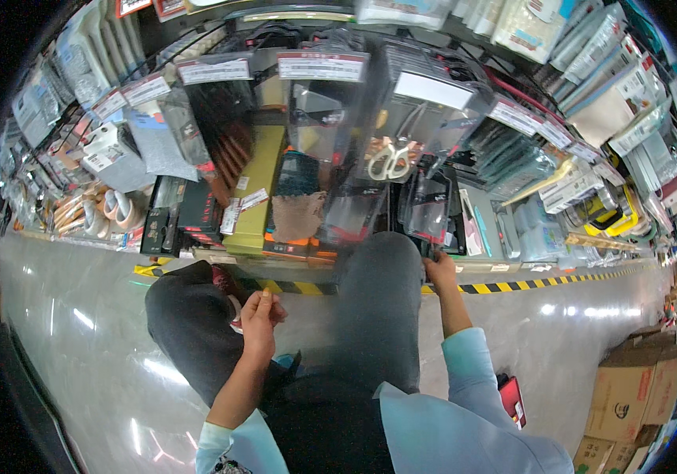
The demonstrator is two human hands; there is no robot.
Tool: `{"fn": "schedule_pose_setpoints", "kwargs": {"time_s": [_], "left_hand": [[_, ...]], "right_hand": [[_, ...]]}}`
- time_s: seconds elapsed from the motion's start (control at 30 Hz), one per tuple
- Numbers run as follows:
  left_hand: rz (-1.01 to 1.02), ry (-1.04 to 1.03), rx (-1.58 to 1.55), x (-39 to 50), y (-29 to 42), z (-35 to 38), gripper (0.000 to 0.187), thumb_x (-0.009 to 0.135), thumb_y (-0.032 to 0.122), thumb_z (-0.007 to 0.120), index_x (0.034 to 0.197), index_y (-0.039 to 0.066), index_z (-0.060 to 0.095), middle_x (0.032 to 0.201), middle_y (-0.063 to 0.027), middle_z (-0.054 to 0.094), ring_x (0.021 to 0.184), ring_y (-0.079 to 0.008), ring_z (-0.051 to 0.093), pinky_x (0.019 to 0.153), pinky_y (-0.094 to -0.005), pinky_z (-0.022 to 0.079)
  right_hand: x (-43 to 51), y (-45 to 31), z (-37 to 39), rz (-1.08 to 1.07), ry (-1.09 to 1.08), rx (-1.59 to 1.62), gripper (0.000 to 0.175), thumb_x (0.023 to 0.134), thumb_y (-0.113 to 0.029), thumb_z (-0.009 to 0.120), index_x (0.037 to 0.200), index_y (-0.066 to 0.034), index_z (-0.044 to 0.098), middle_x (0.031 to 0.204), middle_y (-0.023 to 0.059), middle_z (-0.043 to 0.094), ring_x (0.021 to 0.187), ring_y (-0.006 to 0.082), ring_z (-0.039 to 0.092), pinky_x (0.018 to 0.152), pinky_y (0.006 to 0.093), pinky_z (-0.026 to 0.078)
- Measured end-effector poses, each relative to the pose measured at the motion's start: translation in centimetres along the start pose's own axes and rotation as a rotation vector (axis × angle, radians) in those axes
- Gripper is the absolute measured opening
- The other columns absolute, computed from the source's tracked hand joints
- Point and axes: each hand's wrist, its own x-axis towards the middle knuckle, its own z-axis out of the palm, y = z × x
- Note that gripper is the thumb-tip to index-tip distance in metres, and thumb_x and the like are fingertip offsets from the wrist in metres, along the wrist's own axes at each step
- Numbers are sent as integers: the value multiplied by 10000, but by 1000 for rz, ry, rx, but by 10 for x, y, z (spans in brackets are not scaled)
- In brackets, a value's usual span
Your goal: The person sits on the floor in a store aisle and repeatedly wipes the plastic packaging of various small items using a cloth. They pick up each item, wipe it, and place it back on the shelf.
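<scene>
Between my knees, my left hand (260, 320) is raised with thumb and fingers pressed together; nothing shows clearly in it. Past my right knee, my right hand (442, 274) reaches to the front of the lowest shelf. Its fingers close on the lower end of a black item (431, 247), partly hidden by the hand. Clear packs with red lower edges (427, 213) hang just above it. White-handled scissors (391, 161) in clear packaging hang higher, in front of me. Left of my right knee lie a brown textured cloth item (298, 216) and a long olive-green box (258, 189).
Pairs of slippers (119, 210) and dark boxes (201, 216) stand on the lower shelf at left. Yellow-black tape (510, 286) runs along the floor. A red object (511, 400) lies by my right sleeve. Cardboard boxes (619, 397) are stacked at right. Price-tag holders (323, 66) project from the rack.
</scene>
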Motion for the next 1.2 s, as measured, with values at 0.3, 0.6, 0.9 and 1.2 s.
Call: {"fn": "schedule_pose_setpoints", "kwargs": {"time_s": [0.3, 0.6, 0.9, 1.2], "left_hand": [[391, -136, 315, 21, 111, 15, 320, 997, 268, 471, 757, 65, 530, 628, -25, 549, 594, -101, 492, 567, -261, 380], [1050, 115, 707, 122, 205, 21, 305, 947, 185, 575, 707, 9, 509, 565, -62, 501, 503, -125, 465, 488, -302, 383], [1203, -89, 1266, 116, 167, 44, 180, 820, 205, 638, 773, 64, 535, 695, -145, 577, 606, -346, 602, 533, -439, 489], [1171, 73, 1119, 130, 200, 38, 208, 847, 201, 613, 731, 49, 531, 683, -145, 587, 599, -342, 603, 514, -442, 489]], "right_hand": [[10, 21, -9, -228, -53, -230, 325, 755, -210, 684, 1024, -30, 662, 798, 201, 672, 763, 334, 670, 679, 416, 504], [-26, -138, -49, -524, 33, 206, 131, 852, -31, 619, 959, 29, 665, 833, 102, 682, 761, 159, 657, 680, 275, 504], [-61, -294, 71, -935, -427, 116, 221, 878, 18, 580, 1096, 43, 609, 1062, 102, 634, 990, 171, 625, 835, 271, 502], [44, -385, 207, -695, -118, 472, 429, 850, -33, 578, 1268, 30, 505, 1270, 152, 550, 1140, 242, 553, 911, 321, 460]]}}
